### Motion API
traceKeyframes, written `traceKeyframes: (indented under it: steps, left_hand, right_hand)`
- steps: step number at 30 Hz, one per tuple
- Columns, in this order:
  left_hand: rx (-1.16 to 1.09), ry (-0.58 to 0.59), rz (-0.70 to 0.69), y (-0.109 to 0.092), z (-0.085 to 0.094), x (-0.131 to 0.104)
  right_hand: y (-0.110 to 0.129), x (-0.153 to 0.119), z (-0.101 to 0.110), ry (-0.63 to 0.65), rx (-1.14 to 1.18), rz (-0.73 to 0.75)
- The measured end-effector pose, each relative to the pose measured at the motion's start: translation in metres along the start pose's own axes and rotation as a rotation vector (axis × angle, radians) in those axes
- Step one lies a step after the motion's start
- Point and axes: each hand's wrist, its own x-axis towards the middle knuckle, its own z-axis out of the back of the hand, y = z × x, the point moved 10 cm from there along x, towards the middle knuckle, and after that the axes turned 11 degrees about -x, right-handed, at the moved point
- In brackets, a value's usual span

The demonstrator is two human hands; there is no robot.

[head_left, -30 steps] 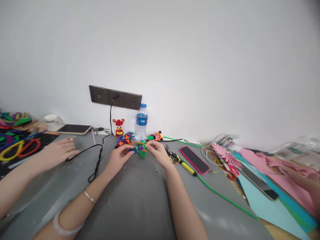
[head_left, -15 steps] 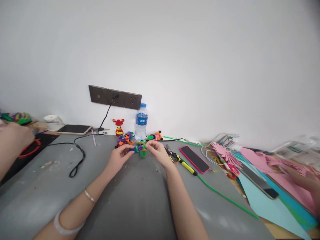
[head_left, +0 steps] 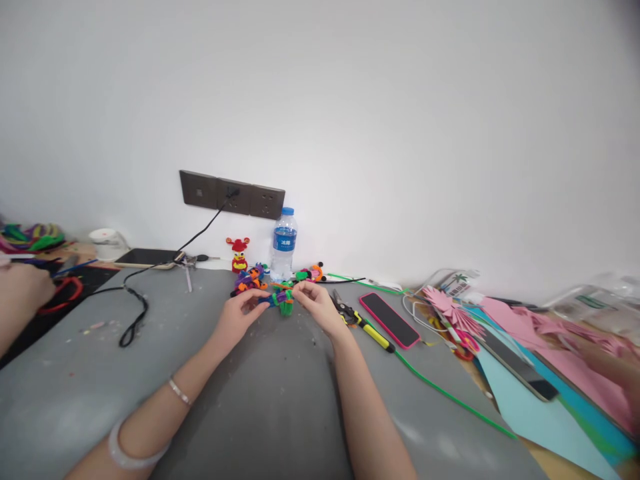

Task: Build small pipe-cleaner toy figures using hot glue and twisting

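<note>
A small figure of blue, purple and green fuzzy wire (head_left: 284, 298) is held above the grey table between my two hands. The fingers of my left hand (head_left: 243, 316) pinch its blue end on the left. On its other side my right hand (head_left: 316, 303) is closed at the tip of a thin orange strand by the figure's upper part. Just behind lie a purple and orange figure (head_left: 250, 278) and a green, pink and orange one (head_left: 309, 273). A red and yellow figure (head_left: 239, 257) stands upright near the wall.
Behind stands a water bottle (head_left: 284, 243). Yellow-handled pliers (head_left: 373, 333), a pink-edged phone (head_left: 390, 320) and a green wire (head_left: 450, 395) lie right. Another person's hand (head_left: 25, 290) is far left, near red-handled scissors (head_left: 67, 293); another hand (head_left: 600, 357) is over pink paper at right.
The black cable on the left has shifted left and its upper part has been lifted. The other person's hand at far left has moved left. My own hands have barely moved.
</note>
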Motion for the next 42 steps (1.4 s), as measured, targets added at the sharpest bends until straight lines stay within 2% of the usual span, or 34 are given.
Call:
traceKeyframes:
  steps: [21,30,35,39,42]
  left_hand:
    - [-0.001,0.0,-0.013,-0.004,0.0,0.0]
    - [0.012,0.009,-0.004,0.002,0.001,0.0]
    - [0.004,0.01,0.009,0.0,0.002,0.003]
    - [-0.052,-0.049,0.002,-0.003,0.01,0.006]
    - [-0.061,-0.063,-0.006,-0.004,0.012,0.006]
  right_hand:
    - [0.008,-0.001,0.001,-0.017,-0.01,0.032]
    - [0.011,0.0,0.0,-0.03,-0.009,0.066]
    - [0.007,0.0,0.011,-0.083,-0.007,0.093]
    - [0.003,0.001,0.027,-0.187,0.035,0.092]
    - [0.001,0.002,0.025,-0.196,0.035,0.076]
